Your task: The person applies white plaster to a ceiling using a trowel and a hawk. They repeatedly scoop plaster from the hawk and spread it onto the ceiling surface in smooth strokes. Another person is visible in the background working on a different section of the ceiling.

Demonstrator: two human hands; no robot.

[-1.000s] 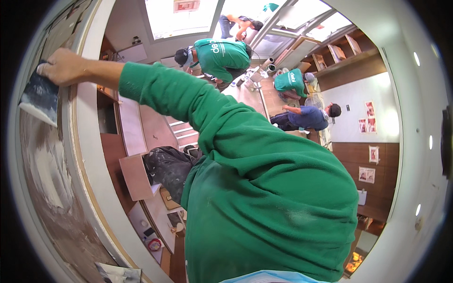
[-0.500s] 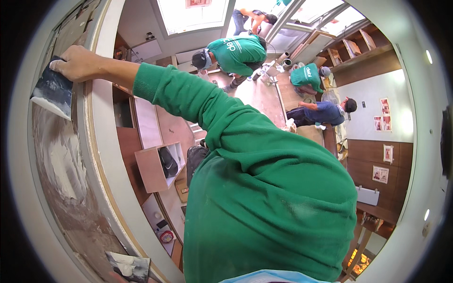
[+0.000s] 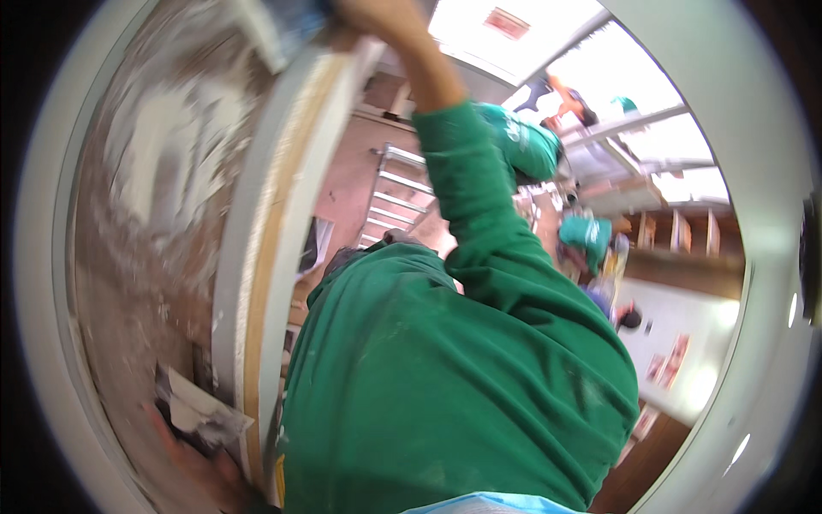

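My right hand [image 3: 381, 19] is raised to the top edge of the view at the end of a green sleeve. It grips a flat plastering trowel [image 3: 282, 30] held against the brown wall [image 3: 111, 283], which carries patches of white plaster [image 3: 167, 146]. Low at the left, my left hand [image 3: 184, 454] shows only as a blurred reddish shape. It holds a second flat tool [image 3: 205, 413] loaded with white plaster, close to the wall. My green-clad shoulder and chest fill the lower middle.
A white and wood door frame [image 3: 257, 248] runs beside the wall. Beyond it are a metal ladder [image 3: 396, 193], wooden shelves [image 3: 676, 231] and other people, two of them in green shirts [image 3: 524, 146] [image 3: 586, 236].
My right hand has carried the trowel up the wall, from the left edge to the top edge of the view. The view has swung, bringing the lower tool further in.
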